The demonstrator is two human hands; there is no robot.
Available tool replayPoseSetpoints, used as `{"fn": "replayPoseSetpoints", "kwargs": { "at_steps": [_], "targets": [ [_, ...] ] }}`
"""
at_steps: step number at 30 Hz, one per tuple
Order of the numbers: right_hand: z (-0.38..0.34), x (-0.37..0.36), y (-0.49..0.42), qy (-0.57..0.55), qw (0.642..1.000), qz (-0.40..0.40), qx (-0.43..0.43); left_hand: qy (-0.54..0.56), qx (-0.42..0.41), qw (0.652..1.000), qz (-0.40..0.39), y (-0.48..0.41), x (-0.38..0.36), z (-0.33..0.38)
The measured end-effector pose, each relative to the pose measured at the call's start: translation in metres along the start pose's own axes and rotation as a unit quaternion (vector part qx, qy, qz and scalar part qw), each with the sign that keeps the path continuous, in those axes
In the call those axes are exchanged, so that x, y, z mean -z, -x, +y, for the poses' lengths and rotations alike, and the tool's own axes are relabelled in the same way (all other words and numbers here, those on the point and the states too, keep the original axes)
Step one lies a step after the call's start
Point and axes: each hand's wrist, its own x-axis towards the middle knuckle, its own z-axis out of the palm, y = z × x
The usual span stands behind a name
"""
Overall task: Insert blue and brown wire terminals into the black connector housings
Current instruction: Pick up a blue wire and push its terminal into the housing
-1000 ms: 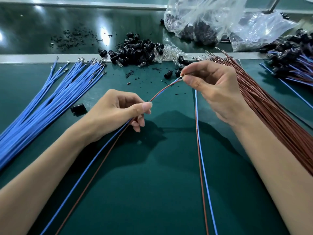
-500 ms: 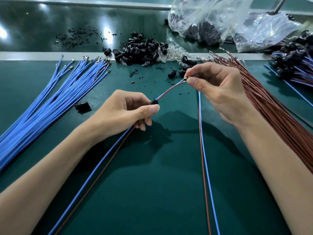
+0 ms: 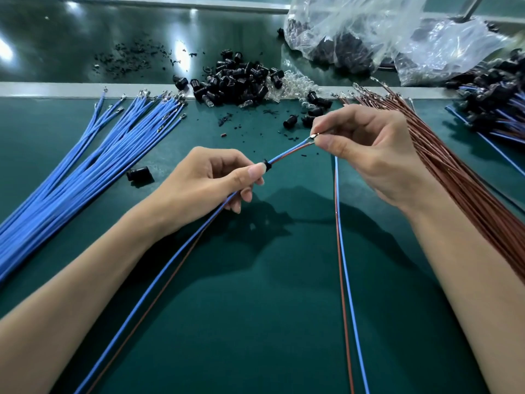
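- The left hand (image 3: 216, 180), in the middle left of the frame, pinches a small black connector housing (image 3: 267, 166) between the thumb and the forefinger; the other fingers are curled under it.
- One blue wire (image 3: 173, 264) and one brown wire (image 3: 163, 290) pass through this housing side by side. Below the left hand they run down to the lower left edge of the frame.
- The right hand (image 3: 369, 155), in the middle right, pinches the metal terminals (image 3: 314, 136) at the upper end of these two wires with the thumb and the forefinger.
- The two hands are apart. The housing sits on the wires at the left hand, not at the terminals, and the short stretch of wire between the hands is straight.
- A second pair of wires (image 3: 348, 280), blue and brown, runs from under the right hand down to the lower edge; I cannot tell if the hand touches it.
- On the green surface (image 3: 255, 322) a fanned bundle of blue wires (image 3: 71, 172) lies at the left and a bundle of brown wires (image 3: 468, 194) at the right — both with the terminals toward the upper edge.
- One single housing (image 3: 138, 175) lies just beside the blue bundle.
- A pile of black housings (image 3: 238, 81) lies in the upper middle, with small clear parts (image 3: 292, 83) touching its right side.
- Clear plastic bags (image 3: 369, 32) are in the upper right, and a heap of wires with black housings (image 3: 500, 109) is at the right edge.
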Motion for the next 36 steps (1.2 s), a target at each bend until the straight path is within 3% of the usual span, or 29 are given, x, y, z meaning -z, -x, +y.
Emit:
{"fn": "replayPoseSetpoints", "kwargs": {
  "at_steps": [9,16,25,31,36],
  "targets": [
    [-0.001,-0.026,0.005,0.004,0.998,-0.062,0.012,-0.027,-0.027,0.999,-0.034,0.001,-0.001,0.001],
    [-0.001,-0.030,0.005,0.024,0.999,-0.024,0.022,-0.035,-0.014,0.999,-0.017,-0.003,-0.008,0.000],
    [0.001,-0.039,0.006,-0.011,0.999,-0.042,0.013,0.004,-0.025,0.999,-0.023,-0.001,-0.006,0.001],
    [0.001,-0.041,0.008,0.032,0.993,-0.113,-0.013,-0.002,-0.048,0.997,-0.057,-0.002,-0.006,-0.002],
    [0.002,-0.046,0.009,0.079,0.995,-0.043,0.042,0.009,-0.039,0.997,-0.061,-0.002,-0.003,-0.003]
  ]
}}
